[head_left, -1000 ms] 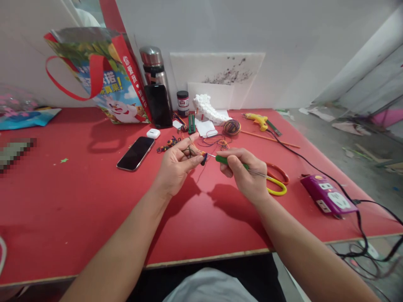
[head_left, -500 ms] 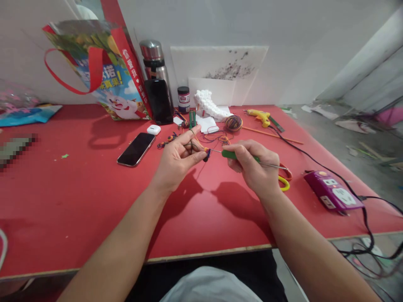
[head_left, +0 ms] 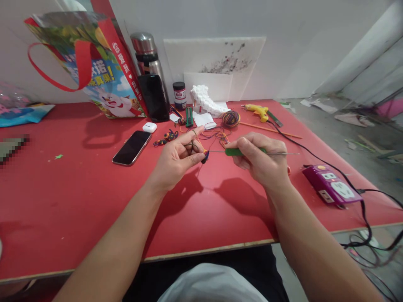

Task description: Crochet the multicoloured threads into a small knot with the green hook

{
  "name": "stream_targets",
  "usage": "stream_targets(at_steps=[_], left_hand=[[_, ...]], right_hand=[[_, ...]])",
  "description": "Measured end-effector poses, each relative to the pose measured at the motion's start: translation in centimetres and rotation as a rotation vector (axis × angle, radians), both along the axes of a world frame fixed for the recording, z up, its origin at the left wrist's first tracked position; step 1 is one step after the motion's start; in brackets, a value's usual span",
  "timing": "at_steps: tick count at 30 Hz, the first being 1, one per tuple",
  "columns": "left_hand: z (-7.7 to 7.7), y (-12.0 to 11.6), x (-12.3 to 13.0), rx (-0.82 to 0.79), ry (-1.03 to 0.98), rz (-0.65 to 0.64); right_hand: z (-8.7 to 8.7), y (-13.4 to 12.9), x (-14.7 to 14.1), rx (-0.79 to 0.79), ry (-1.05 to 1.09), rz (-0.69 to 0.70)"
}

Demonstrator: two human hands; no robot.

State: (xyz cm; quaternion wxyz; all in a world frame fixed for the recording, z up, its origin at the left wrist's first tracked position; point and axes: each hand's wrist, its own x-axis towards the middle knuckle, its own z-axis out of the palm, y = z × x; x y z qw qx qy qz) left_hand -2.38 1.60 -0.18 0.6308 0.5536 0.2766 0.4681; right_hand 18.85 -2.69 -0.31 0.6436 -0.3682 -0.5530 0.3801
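Observation:
My left hand (head_left: 178,157) pinches a small crocheted piece (head_left: 205,157) in dark purple and orange between thumb and fingers. A strand of yarn runs over its raised index finger. My right hand (head_left: 262,157) is closed around the green grip of a crochet hook (head_left: 232,152), whose thin metal shaft points left and meets the small piece. Its other metal end sticks out to the right. Behind the hands, loose multicoloured yarn leads toward a yarn ball (head_left: 231,118). A knotted multicoloured strip (head_left: 166,137) lies beyond my left hand.
On the red table (head_left: 103,209) lie a phone (head_left: 132,147), a white earbud case (head_left: 149,127), a yellow glue gun (head_left: 256,111) and a purple power box (head_left: 332,186) with black cables. Along the wall stand a gift bag (head_left: 116,90), a steel flask (head_left: 145,46) and a jar (head_left: 179,95).
My right hand has shifted slightly right and turned the hook flatter, its rear end now higher. It covers most of the scissors handles seen before. The view has shifted a little.

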Motion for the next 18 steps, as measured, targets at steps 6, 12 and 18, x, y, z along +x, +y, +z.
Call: stream_targets(at_steps=[6, 12, 18], left_hand=[[0.0, -0.2, -0.2, -0.023, -0.021, -0.097], [0.4, -0.7, -0.2, -0.043, -0.076, -0.189], [0.4, -1.1, 0.3, -0.061, -0.078, -0.184]], right_hand=[[0.9, 0.2, 0.5, -0.117, 0.075, 0.099], [1.0, 0.2, 0.3, -0.195, 0.166, 0.163], [0.6, 0.3, 0.0, -0.250, 0.227, 0.210]])
